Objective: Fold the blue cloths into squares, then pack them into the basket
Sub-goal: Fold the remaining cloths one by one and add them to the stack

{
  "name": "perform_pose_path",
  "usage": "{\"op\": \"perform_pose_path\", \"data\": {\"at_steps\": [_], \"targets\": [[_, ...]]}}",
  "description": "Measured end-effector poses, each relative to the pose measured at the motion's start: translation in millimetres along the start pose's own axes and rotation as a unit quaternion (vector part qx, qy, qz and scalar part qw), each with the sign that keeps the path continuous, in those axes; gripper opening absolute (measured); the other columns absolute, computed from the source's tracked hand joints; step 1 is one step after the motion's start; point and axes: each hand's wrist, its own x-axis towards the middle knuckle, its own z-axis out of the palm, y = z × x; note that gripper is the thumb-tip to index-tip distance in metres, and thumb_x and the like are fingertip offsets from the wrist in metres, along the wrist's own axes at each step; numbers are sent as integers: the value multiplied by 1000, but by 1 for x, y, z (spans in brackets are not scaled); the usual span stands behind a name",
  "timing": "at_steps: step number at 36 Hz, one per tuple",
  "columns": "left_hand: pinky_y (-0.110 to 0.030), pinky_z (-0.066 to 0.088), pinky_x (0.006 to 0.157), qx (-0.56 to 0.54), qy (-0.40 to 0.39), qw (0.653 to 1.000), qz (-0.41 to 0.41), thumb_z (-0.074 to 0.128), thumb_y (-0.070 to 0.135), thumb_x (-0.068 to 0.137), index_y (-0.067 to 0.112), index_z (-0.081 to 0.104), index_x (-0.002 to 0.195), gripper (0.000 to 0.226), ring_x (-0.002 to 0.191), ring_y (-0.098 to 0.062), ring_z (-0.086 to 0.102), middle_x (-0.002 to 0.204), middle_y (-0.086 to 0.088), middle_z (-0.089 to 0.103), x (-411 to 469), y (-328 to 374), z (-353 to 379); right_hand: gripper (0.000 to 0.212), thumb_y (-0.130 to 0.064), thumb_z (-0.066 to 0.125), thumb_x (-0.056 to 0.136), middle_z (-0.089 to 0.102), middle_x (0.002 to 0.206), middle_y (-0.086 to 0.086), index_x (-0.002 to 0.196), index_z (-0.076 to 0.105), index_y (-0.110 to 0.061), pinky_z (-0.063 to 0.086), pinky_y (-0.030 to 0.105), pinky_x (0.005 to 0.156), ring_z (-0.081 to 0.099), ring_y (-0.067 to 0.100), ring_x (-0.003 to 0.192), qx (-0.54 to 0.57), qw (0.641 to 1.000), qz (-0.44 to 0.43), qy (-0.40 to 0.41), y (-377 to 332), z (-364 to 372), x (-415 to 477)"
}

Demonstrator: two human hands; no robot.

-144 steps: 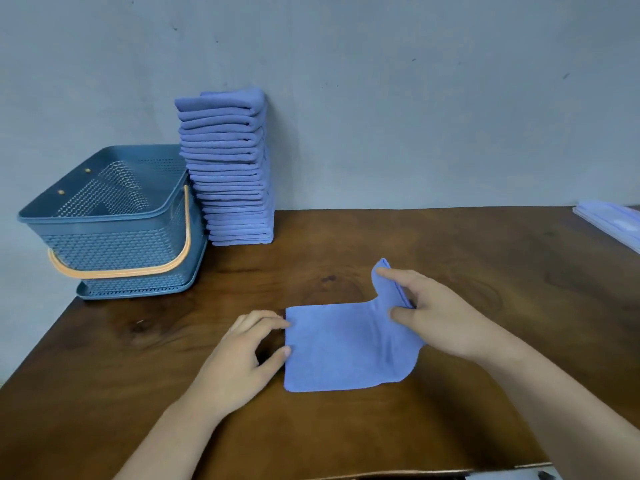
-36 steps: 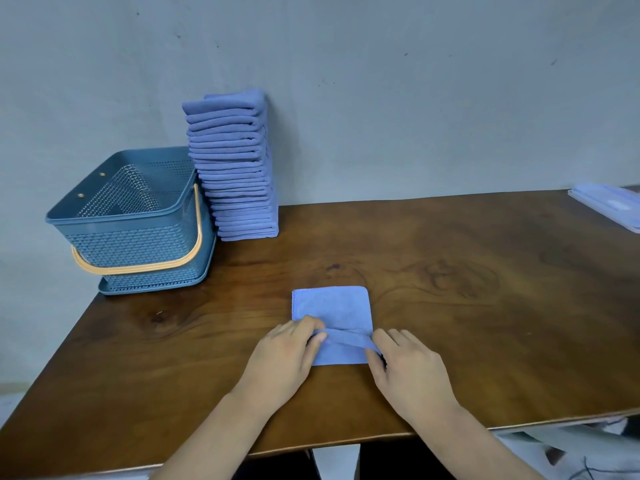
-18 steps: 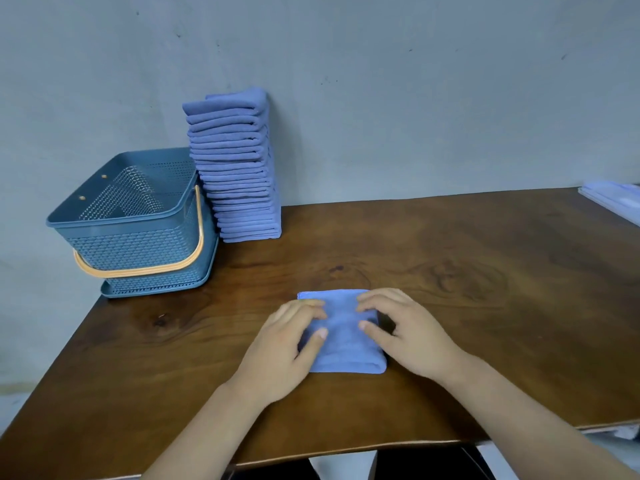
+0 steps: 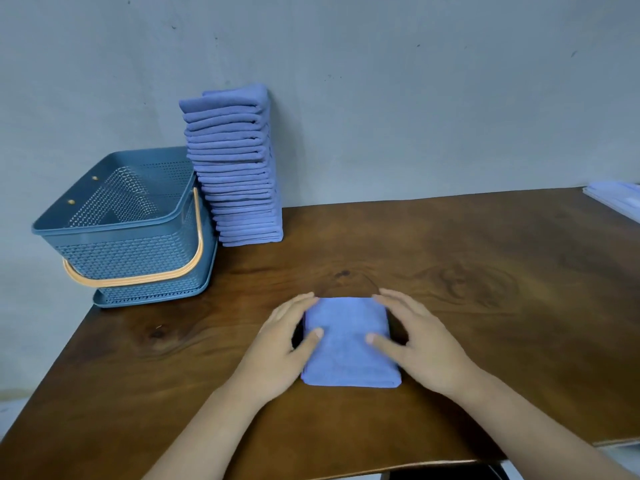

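The folded blue cloth (image 4: 349,344) is noted lying flat on the wooden table (image 4: 485,271), near the front edge and well apart from the basket (image 4: 114,230). It is framed on either side by the hands. The left hand (image 4: 284,344) is set against the cloth's left edge, fingers nearly straight and loosely spread, and the thumb is laid on the top face. The right hand (image 4: 419,344) is placed the same way at the right edge, fingers extended and thumb resting on the cloth. Nothing is seen gripped by either hand. Half a second earlier both hands were spread over the top of the cloth with fingertips at its far edge; they are now shifted outward to its sides and the top face is left exposed. One second earlier the near edge was being lifted for a fold. Four seconds earlier the cloth was wider, with one corner raised by the right hand. It is now reduced to a compact, roughly square pad. The basket at the far left corner and the tall stack of folded cloths (image 4: 239,174) just beside it are recorded unchanged. Pale blue flat items (image 4: 620,199) are seen at the right table edge.
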Motion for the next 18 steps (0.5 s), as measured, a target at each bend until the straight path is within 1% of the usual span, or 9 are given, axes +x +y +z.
{"op": "perform_pose_path", "data": {"at_steps": [1, 2, 3, 5, 7, 10, 13, 16, 18], "targets": [[-34, 35, 123, -2, 40, 999, -26, 53, 53, 105, 42, 47, 152, 49, 147, 9, 30, 152, 35, 40, 0, 0, -1, 52, -70, 60, 93, 47, 140, -32, 138, 55, -47, 42, 25, 107, 42, -4, 136, 6, 998, 42, 52, -2, 0, 0], [-34, 40, 119, 8, 70, 996, -52, 52, 56, 104, 41, 49, 149, 48, 142, 9, 34, 147, 34, 44, 1, 0, 0, 42, -69, 58, 93, 54, 123, -27, 126, 61, -44, 48, 28, 97, 51, 1, 123, -10, 994, 82, 77, -6, -1, 1], [-35, 41, 117, 18, 87, 993, -73, 49, 60, 103, 39, 49, 148, 50, 138, 8, 35, 145, 32, 45, 2, 3, 1, 38, -70, 56, 93, 56, 111, -22, 115, 63, -40, 51, 31, 89, 53, 5, 112, -39, 990, 116, 73, -12, -2, 4], [-35, 36, 121, 34, 90, 990, -101, 46, 67, 101, 35, 46, 152, 61, 141, 3, 33, 150, 24, 44, 4, 10, 7, 43, -75, 53, 92, 58, 95, -16, 91, 63, -33, 50, 33, 75, 56, 9, 94, -78, 984, 158, 38, -22, -1, 11], [-32, 27, 126, 68, 81, 988, -110, 44, 70, 100, 28, 42, 157, 71, 148, -4, 30, 158, 15, 42, 4, 16, 17, 50, -75, 56, 88, 62, 80, -10, 76, 60, -27, 42, 32, 61, 58, 10, 75, -66, 980, 187, 22, -24, 4, 19], [-31, 18, 129, 127, 70, 983, -113, 41, 75, 99, 23, 33, 163, 82, 155, -11, 26, 165, 8, 36, 3, 18, 30, 45, -63, 67, 84, 57, 65, -10, 73, 56, -20, 40, 34, 57, 53, 12, 59, 0, 977, 212, 11, -25, 9, 29], [-31, 14, 131, 127, 76, 982, -120, 44, 72, 100, 20, 27, 166, 85, 158, -13, 20, 169, 6, 31, 4, 20, 28, 28, -43, 69, 86, 53, 68, -8, 82, 54, -20, 39, 36, 60, 47, 11, 59, 91, 977, 189, 24, -31, 8, 34], [-31, 15, 129, 82, 69, 985, -138, 50, 71, 99, 21, 20, 168, 91, 159, -12, 16, 172, 7, 26, 3, 21, 23, 22, -29, 70, 90, 48, 67, -10, 88, 49, -25, 39, 38, 61, 42, 8, 59, 156, 979, 119, 54, -40, 5, 35], [-28, 27, 124, -11, 71, 985, -157, 57, 71, 96, 26, 15, 169, 96, 157, -10, 24, 169, 13, 30, 2, 23, 18, 21, -27, 70, 96, 49, 68, -2, 95, 48, -28, 40, 37, 61, 40, 8, 59, 179, 979, 61, 70, -50, 1, 33]]}}
